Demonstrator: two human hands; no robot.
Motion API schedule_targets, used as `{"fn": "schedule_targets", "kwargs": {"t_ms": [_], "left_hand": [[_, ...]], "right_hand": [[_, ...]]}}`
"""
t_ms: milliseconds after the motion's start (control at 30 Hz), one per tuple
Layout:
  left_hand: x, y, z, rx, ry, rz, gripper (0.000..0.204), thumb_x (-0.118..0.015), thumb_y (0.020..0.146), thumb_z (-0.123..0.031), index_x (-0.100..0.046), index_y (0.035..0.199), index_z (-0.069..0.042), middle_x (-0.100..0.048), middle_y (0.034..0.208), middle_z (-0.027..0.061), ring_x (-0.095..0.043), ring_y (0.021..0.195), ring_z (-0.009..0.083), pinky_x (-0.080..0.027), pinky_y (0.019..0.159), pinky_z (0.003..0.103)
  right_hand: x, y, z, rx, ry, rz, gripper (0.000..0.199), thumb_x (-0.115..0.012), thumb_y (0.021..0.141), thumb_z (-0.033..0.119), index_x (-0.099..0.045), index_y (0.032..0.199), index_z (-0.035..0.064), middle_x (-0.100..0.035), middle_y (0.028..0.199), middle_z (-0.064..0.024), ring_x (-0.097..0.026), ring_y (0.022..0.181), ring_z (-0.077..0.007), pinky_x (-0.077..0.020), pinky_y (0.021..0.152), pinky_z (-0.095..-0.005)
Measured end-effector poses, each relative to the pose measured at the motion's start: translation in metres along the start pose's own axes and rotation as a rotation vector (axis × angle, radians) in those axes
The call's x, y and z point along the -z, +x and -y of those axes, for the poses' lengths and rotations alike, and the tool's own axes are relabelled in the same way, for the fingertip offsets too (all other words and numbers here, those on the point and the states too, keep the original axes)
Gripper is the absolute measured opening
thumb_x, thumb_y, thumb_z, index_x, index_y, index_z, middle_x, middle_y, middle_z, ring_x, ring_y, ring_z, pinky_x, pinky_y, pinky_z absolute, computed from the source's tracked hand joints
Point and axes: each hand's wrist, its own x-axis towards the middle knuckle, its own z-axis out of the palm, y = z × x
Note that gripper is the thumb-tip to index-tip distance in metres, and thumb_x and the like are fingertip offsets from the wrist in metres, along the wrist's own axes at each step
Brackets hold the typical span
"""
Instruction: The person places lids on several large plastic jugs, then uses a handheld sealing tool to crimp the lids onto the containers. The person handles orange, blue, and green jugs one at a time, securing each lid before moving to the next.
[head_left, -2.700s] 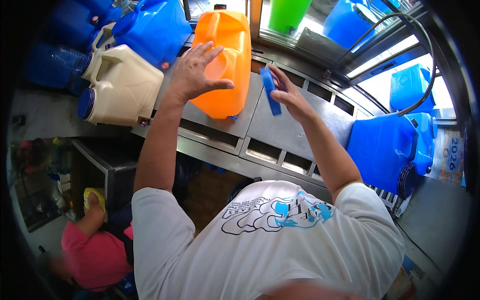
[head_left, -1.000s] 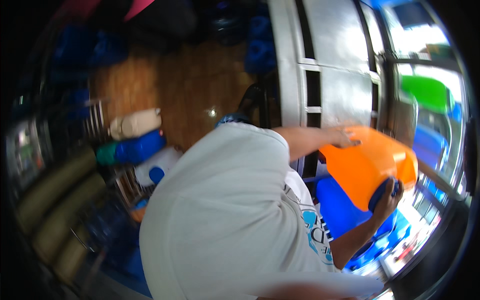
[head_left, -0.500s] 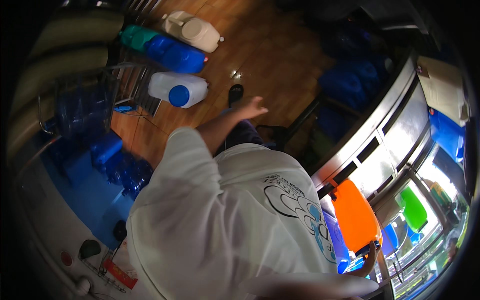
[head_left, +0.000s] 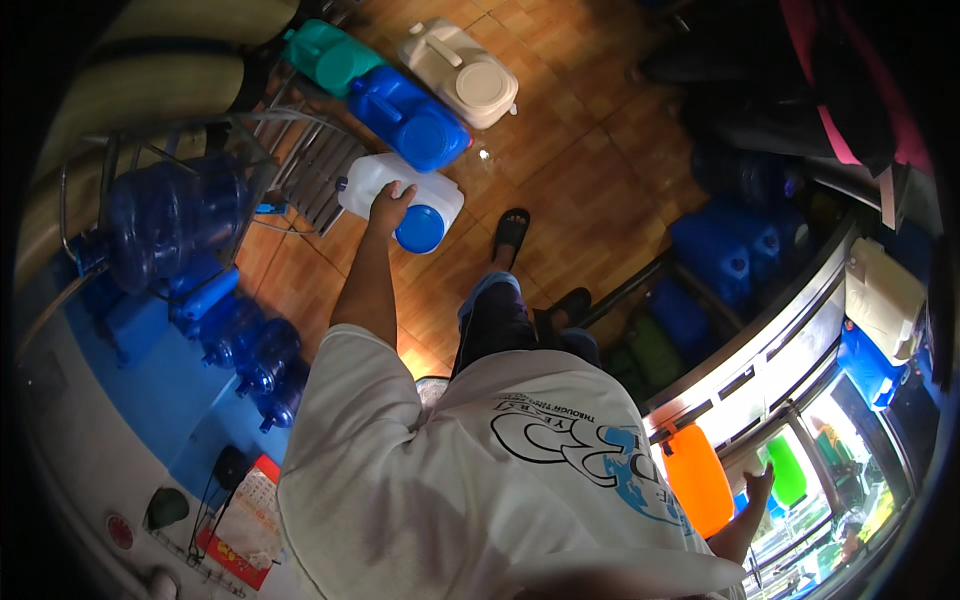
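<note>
On the floor lies a translucent white water jug [head_left: 437, 190] with a large blue lid. My left hand [head_left: 391, 206] is at its top, fingers curled where the handle sits; the handle itself is hidden under the hand. My right hand [head_left: 757, 487] is raised at the lower right, fingers apart and holding nothing. It is just beside an orange jug [head_left: 697, 480] and near a bright green one [head_left: 787, 470]. Close to the white jug lie a blue jug [head_left: 410, 115], a green jug [head_left: 330, 58] and a beige jug [head_left: 458, 75].
A metal rack [head_left: 265, 150] stands left, with a large clear-blue bottle [head_left: 180, 205] in it. Several blue bottles [head_left: 265, 355] line the wall below. A metal-edged counter [head_left: 760, 375] runs along the right, with blue containers [head_left: 722, 250] beneath. A person in dark and pink clothing stands upper right.
My left hand has gone left onto the white jug. My right hand has come off the orange jug's handle and moved up. The view has shifted, with a person now showing upper right.
</note>
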Motion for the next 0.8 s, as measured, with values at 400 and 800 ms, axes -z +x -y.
{"fn": "schedule_targets", "kwargs": {"t_ms": [400,800], "left_hand": [[0.069,0.062,-0.027,-0.094,0.188,-0.139,0.081,-0.069,0.087,-0.057,-0.054,0.139,0.004,-0.059,0.137,0.0261,-0.056,0.13,0.0366,-0.042,0.11,0.041],[0.166,0.333,-0.104,-0.027,0.021,-0.474,0.094,-0.07,0.088,-0.052,-0.032,0.151,0.007,-0.038,0.155,0.029,-0.039,0.143,0.0417,-0.035,0.117,0.044]], "right_hand": [[0.142,-0.09,0.369,0.884,0.368,-0.065,0.064,-0.068,0.093,0.013,-0.042,0.152,0.0104,-0.051,0.149,-0.0189,-0.048,0.14,-0.0318,-0.0401,0.115,-0.0444],[0.082,-0.056,0.47,0.615,-0.056,0.29,0.067,-0.077,0.088,0.021,-0.047,0.145,0.0051,-0.063,0.132,-0.0224,-0.067,0.113,-0.0329,-0.0564,0.09,-0.0411]]}}
